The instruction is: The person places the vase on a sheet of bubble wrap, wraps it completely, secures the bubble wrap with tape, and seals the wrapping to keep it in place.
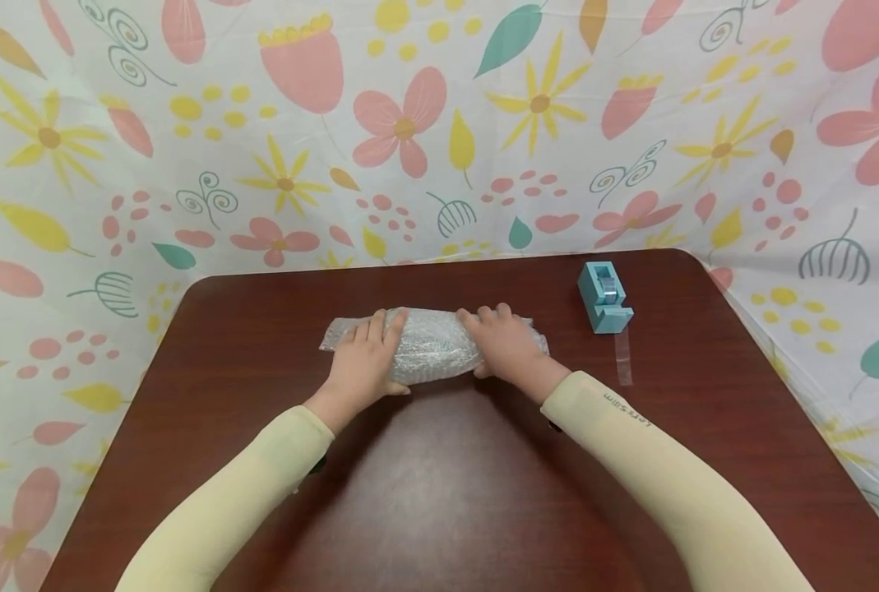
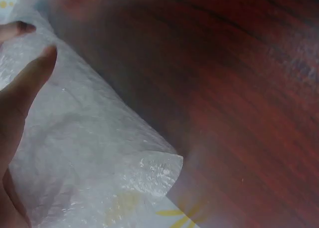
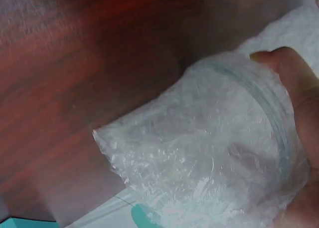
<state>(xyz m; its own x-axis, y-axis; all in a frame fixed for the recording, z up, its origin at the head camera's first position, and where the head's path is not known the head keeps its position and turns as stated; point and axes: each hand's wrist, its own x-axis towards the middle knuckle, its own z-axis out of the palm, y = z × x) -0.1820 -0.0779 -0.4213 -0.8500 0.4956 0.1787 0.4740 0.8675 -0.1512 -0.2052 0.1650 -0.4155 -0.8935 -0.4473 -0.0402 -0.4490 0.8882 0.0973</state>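
Note:
A bundle rolled in clear bubble wrap (image 1: 435, 345) lies crosswise on the table in the head view, its loose wrap ends flattened at both sides. My left hand (image 1: 361, 358) grips its left part, fingers over the top and thumb on the near side. The right hand (image 1: 509, 341) holds the right part in the same manner. In the right wrist view a curved greenish rim (image 3: 264, 101), like that of a glass vessel, shows through the wrap. Past the left thumb (image 2: 35, 81), the left wrist view shows the wrap's open end (image 2: 154, 173).
A light blue tape dispenser (image 1: 603, 298) stands at the back right of the dark red-brown table (image 1: 424, 477). From it a strip of clear tape (image 1: 623, 359) extends toward the near side. A flower-printed cloth (image 1: 409, 205) hangs behind the table.

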